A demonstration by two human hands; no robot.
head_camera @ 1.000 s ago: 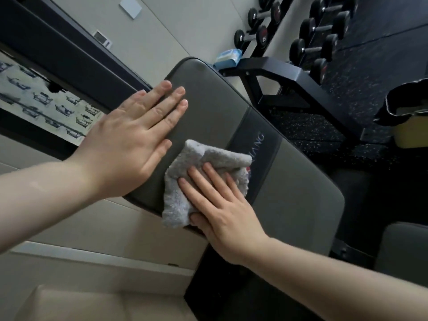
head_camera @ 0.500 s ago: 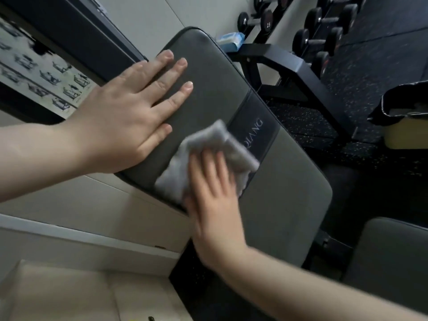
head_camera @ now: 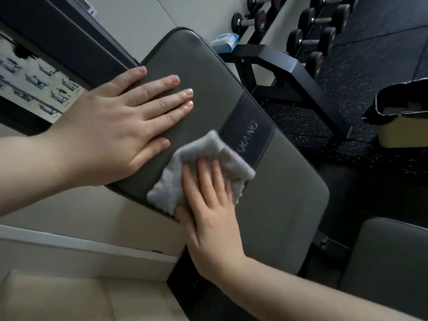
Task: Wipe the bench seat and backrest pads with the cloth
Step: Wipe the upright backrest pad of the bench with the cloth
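Observation:
The grey backrest pad point(head_camera: 284, 205) of the bench slants across the middle of the view, with a dark band lettered QIANG across it. My left hand point(head_camera: 111, 135) lies flat on the pad's upper left part, fingers spread, holding nothing. A folded grey cloth point(head_camera: 196, 158) sits on the pad's left edge beside the dark band. My right hand point(head_camera: 208, 209) presses flat on the cloth, fingers covering its lower half. The grey seat pad point(head_camera: 389, 258) shows at the lower right.
A black dumbbell rack point(head_camera: 289, 68) with several dumbbells point(head_camera: 308, 35) stands behind the pad. A blue wipes pack point(head_camera: 224, 41) lies on the rack's end. A bin with a black liner point(head_camera: 403, 117) sits at the right. A wall poster point(head_camera: 30, 82) hangs at the left.
My right hand has rubbed the cloth back and forth over the pad near the dark band. My left hand stayed flat on the upper pad. The camera view shifted a little.

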